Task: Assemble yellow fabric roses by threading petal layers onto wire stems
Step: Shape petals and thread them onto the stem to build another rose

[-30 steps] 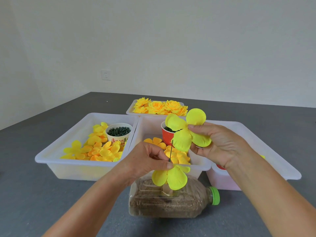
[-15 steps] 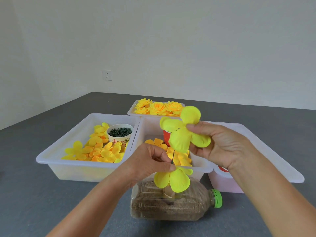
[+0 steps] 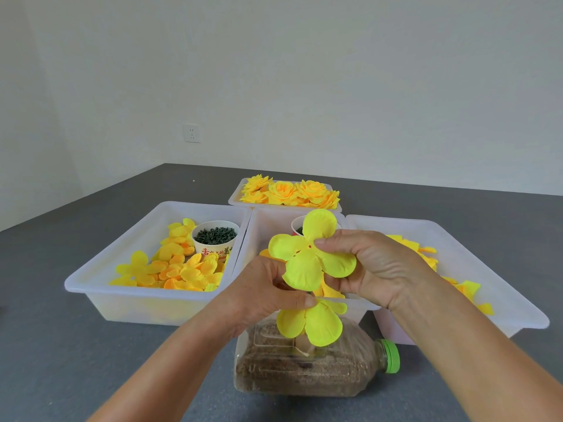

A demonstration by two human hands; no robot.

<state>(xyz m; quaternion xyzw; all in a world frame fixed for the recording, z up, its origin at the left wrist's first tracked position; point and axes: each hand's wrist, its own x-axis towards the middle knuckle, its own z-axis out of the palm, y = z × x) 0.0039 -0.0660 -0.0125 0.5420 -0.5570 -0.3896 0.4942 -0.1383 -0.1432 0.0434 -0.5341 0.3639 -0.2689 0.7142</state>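
Note:
My right hand (image 3: 374, 269) pinches a flat yellow four-petal layer (image 3: 310, 254) near its centre hole, held above the middle bin. Just below it, my left hand (image 3: 265, 293) grips the part-built yellow rose (image 3: 313, 324), whose petals hang down under my thumb. The wire stem is hidden behind the upper petal layer. The two petal pieces nearly touch. A clear bottle filled with brown sand (image 3: 304, 370), green cap to the right, lies on its side under the rose.
Three white bins stand ahead: the left bin (image 3: 91, 284) holds loose yellow and orange petals and a paper cup of dark green pieces (image 3: 215, 239); the middle bin holds petals and a red cup; the right bin (image 3: 518, 309) holds petals. A far tray (image 3: 234, 199) holds finished roses.
My right hand has lowered the petal layer toward the rose in my left hand, and it now covers the wire tip. The view has tilted slightly.

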